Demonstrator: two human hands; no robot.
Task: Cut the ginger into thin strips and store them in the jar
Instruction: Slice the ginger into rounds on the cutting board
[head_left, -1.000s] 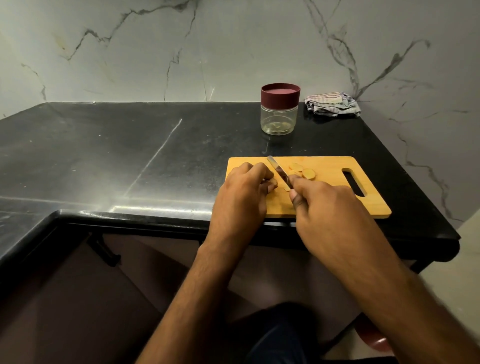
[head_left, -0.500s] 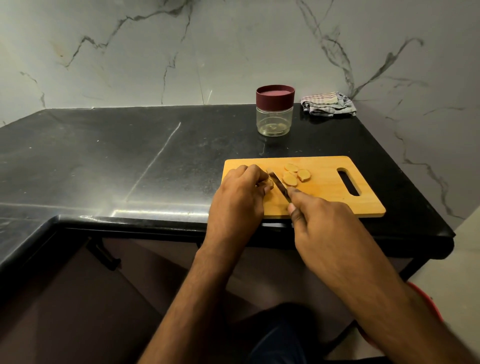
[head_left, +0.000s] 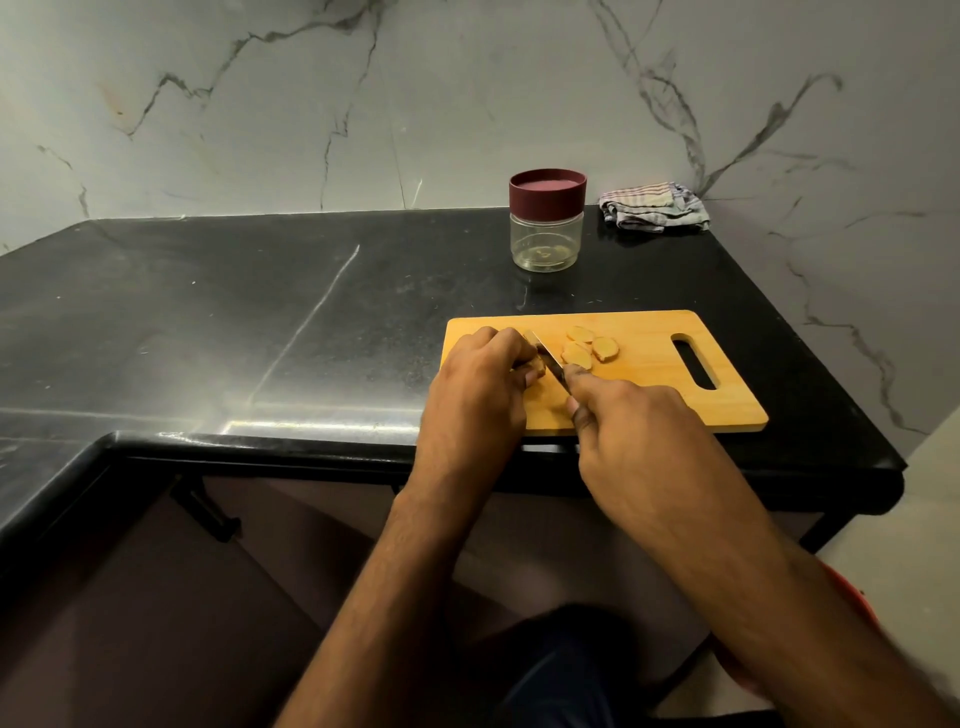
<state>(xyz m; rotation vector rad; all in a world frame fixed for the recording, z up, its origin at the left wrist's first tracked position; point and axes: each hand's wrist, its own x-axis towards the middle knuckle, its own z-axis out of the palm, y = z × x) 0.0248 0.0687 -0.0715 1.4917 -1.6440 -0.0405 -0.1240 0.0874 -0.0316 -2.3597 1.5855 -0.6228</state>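
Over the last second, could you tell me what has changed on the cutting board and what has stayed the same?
The knife in the right hand has drawn back toward the person, its blade now beside the left hand, which still holds the ginger piece. The slices beyond the blade now lie in full view. Cutting board, closed jar and cloth stayed put.

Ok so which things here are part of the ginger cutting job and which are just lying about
Part of the job: knife, ginger piece, ginger slices, cutting board, jar, left hand, right hand.

Just lying about: folded cloth by the wall.
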